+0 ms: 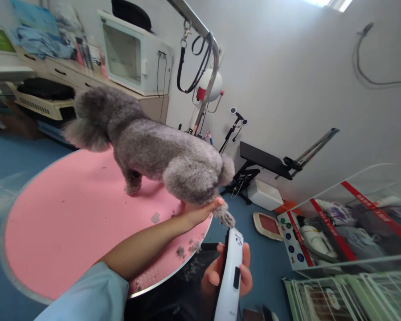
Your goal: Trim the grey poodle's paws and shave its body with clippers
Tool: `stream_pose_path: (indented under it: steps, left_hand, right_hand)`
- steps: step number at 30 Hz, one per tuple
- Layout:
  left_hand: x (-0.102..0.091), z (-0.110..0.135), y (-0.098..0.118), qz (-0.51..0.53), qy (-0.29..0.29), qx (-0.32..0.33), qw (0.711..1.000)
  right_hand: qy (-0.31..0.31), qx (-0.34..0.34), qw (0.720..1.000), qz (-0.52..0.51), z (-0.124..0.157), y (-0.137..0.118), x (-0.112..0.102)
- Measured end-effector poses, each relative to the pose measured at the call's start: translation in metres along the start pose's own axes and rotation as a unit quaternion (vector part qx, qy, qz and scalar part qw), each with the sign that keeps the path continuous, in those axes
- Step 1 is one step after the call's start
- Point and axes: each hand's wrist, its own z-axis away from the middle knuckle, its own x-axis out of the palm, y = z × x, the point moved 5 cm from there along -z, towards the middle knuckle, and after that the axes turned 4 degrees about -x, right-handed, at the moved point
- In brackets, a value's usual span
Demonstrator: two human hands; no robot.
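A grey curly-coated dog [160, 147] stands on a round pink table [60, 214], its head toward the left and its rump toward me. My left hand [200, 213] is closed around the dog's hind leg and holds the paw [226, 216] out past the table's rim. In my right hand [214, 276] is a white hair clipper [230, 276], held upright with its head close under the paw; whether it touches the paw I cannot tell. Tufts of cut grey hair [183, 250] lie near the table's edge below my left wrist.
A metal grooming arm [215, 58] with a hanging black loop [195, 67] rises behind the dog. A white drying cabinet [137, 53] sits on the back counter. Beyond are a black folding table [263, 159], a clear-sided bin [324, 236] and wire cages [350, 294].
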Motion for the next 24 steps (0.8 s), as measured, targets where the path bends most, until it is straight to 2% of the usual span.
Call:
stream_pose_path:
  steps: [3, 7, 13, 19, 21, 24]
  left_hand:
    - [0.001, 0.000, 0.001, -0.001, -0.014, 0.023, 1.000]
    - [0.001, 0.000, 0.002, -0.004, -0.019, 0.034, 0.999]
    - [0.005, 0.000, 0.000, -0.015, -0.058, 0.032, 0.998]
    - [-0.002, 0.000, 0.001, -0.005, 0.010, 0.030, 1.000]
    - [-0.001, 0.001, 0.002, -0.008, -0.007, 0.033, 0.999]
    - [0.000, 0.001, 0.003, -0.009, -0.013, 0.035, 0.999]
  right_hand:
    - [0.117, 0.039, 0.991, -0.057, -0.013, -0.011, -0.007]
    - [0.149, 0.062, 0.985, -0.066, -0.020, -0.019, 0.000]
    - [0.159, 0.045, 0.983, -0.083, -0.019, -0.022, 0.000]
    - [0.102, 0.068, 0.991, -0.047, -0.021, -0.020, 0.006]
    - [0.104, 0.049, 0.991, -0.063, -0.021, -0.019, 0.006]
    - [0.142, -0.006, 0.988, -0.066, -0.020, -0.020, 0.002]
